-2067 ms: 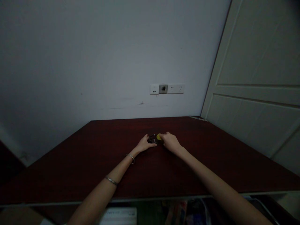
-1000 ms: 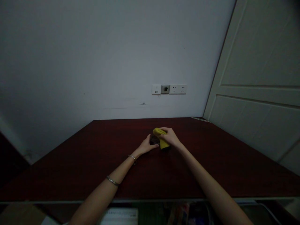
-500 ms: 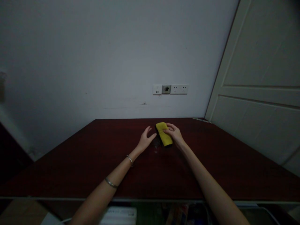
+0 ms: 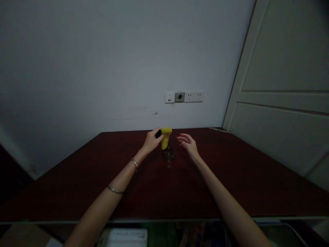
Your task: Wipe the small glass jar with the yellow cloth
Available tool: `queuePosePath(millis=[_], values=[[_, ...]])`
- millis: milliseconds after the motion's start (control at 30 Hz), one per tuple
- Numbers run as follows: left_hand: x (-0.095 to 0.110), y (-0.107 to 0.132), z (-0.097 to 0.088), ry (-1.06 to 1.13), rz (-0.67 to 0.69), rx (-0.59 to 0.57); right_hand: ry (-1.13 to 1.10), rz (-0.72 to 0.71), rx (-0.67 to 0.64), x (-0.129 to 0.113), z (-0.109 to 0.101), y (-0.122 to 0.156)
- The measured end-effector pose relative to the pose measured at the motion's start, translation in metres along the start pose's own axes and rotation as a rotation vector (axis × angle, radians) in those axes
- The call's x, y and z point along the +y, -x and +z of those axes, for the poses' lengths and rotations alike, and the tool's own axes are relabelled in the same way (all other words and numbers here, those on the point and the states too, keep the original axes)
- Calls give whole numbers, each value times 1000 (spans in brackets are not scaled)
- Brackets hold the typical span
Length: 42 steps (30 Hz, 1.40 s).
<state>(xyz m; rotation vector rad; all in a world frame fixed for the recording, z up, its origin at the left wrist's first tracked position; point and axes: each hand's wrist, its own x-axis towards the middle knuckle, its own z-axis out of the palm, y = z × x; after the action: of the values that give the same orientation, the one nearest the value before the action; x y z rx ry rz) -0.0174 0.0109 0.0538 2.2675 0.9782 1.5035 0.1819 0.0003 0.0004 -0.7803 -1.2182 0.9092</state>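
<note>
My left hand [image 4: 152, 141] is closed on a yellow cloth [image 4: 166, 138] with a dark underside. The cloth is bent over and its lower end hangs down at the back rim of a clear glass vessel [image 4: 169, 155]; whether it touches the glass I cannot tell. The glass stands on the dark red tabletop between my hands. My right hand [image 4: 188, 144] is raised to the right of the glass, fingers apart and loosely curved, with nothing in it.
The dark red table [image 4: 123, 185] reaches back to a pale wall with socket plates [image 4: 184, 97]. A white panelled door [image 4: 280, 103] stands along the right. Below the front edge are a white box [image 4: 123, 237] and other dim items.
The yellow cloth has passed from my right hand to my left and moved left, now folded over. My right hand has let go, and the glass shows more fully.
</note>
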Motion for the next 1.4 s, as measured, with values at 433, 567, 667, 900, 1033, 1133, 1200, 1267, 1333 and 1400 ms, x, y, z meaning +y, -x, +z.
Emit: queuePosePath(millis=[433, 567, 667, 900, 1033, 1133, 1200, 1267, 1333, 1400], values=[[-44, -5, 18, -515, 383, -622, 358, 141, -447, 41, 9, 16], [-45, -3, 18, -449, 367, -673, 538, 146, -334, 46, 11, 21], [-47, 0, 16, -398, 319, -702, 640, 160, -282, 48, 13, 23], [-50, 3, 13, -372, 247, -722, 723, 138, -251, 48, 15, 23], [-54, 5, 8, -367, 258, -722, 755, 122, -246, 46, 15, 25], [-55, 8, 3, -365, 266, -724, 789, 111, -242, 44, 16, 25], [-55, 10, -1, -372, 265, -726, 804, 112, -244, 43, 16, 25], [-53, 11, -3, -387, 257, -731, 809, 115, -248, 43, 17, 25], [-50, 12, -4, -408, 242, -737, 806, 112, -249, 42, 17, 25], [-46, 14, -6, -430, 222, -730, 800, 110, -249, 42, 17, 25]])
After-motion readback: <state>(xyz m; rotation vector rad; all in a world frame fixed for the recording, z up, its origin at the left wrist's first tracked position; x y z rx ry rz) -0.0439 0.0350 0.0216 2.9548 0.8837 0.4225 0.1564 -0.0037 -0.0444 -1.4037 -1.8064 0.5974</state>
